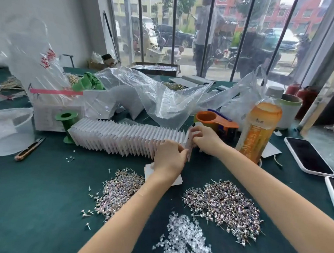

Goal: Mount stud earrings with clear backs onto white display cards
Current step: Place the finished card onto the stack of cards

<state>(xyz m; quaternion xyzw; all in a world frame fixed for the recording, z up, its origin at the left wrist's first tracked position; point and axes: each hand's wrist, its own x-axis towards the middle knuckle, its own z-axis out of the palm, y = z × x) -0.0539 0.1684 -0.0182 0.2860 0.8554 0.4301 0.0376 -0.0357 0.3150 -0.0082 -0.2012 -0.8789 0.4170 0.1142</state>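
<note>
Holding one white card at the 3 o'clock end of the standing row of cards, the left hand pinches its lower edge while the right hand grips the top; both fingers closed on it. Seating it snugly against the row seems wise; stud piles wait at 6 o'clock

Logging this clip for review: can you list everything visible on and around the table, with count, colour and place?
Display cards: one long row, white, centre.
Stud earrings: two heaps, silvery, near centre and near right.
Clear backs: one heap, near edge.
Bottle: one, orange, right.
Tape dispenser: one, orange, behind the hands.
Spool: one, green, left of the cards.
Phones: two, white cases, far right.
Snips: one, left.
Plastic bags: several, clear, back.
Left hand, right hand: holding one card at the row's right end.
</note>
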